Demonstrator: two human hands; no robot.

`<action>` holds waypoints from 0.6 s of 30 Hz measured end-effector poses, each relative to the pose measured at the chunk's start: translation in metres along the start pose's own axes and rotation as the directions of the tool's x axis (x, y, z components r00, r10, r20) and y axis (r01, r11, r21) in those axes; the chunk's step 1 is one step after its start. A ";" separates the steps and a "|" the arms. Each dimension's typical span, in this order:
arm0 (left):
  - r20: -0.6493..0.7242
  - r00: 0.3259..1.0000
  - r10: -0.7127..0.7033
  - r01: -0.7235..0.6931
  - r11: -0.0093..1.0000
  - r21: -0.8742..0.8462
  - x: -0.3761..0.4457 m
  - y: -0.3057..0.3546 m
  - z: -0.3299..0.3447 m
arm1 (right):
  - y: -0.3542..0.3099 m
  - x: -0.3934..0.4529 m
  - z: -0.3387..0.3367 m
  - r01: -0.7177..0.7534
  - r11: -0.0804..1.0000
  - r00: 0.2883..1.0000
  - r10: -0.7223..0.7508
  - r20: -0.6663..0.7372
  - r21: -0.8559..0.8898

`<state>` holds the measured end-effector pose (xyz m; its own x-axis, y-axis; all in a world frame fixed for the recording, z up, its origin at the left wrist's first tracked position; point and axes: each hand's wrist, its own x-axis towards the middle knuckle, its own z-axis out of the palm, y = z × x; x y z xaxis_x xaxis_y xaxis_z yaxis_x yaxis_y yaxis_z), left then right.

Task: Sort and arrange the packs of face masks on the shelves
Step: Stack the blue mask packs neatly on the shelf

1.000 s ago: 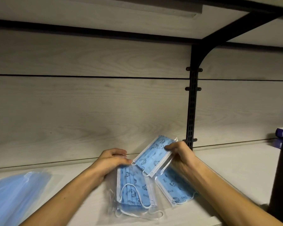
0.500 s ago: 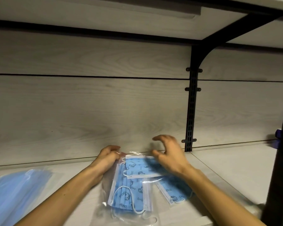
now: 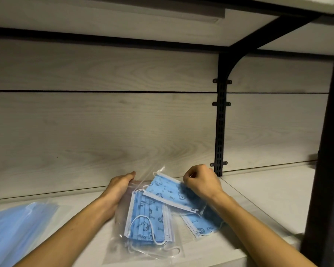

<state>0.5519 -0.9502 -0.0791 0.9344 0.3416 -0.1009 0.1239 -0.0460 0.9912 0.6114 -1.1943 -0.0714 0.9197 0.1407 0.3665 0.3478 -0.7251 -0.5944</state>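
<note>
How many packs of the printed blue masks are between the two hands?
3: the front pack beside the left hand, the tilted pack under the right hand, the right pack partly beneath. More may be hidden.
</note>
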 end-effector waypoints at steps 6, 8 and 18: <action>-0.042 0.999 0.014 -0.014 1.000 0.001 0.001 -0.001 -0.001 | -0.007 -0.004 -0.008 -0.145 0.930 0.977 0.081 0.198 0.338; -0.061 0.998 0.032 -0.033 0.999 -0.010 0.002 -0.002 0.000 | -0.015 -0.010 -0.012 -0.232 0.900 0.930 0.094 0.355 0.368; -0.075 0.996 0.052 -0.047 0.997 0.062 0.001 -0.003 0.003 | -0.009 -0.013 -0.020 -0.077 0.983 0.985 0.101 0.143 -0.166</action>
<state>0.5533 -0.9527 -0.0829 0.9117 0.4086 -0.0424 0.0997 -0.1198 0.9878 0.5925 -1.2029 -0.0564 0.9666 0.1617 0.1988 0.2413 -0.8354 -0.4938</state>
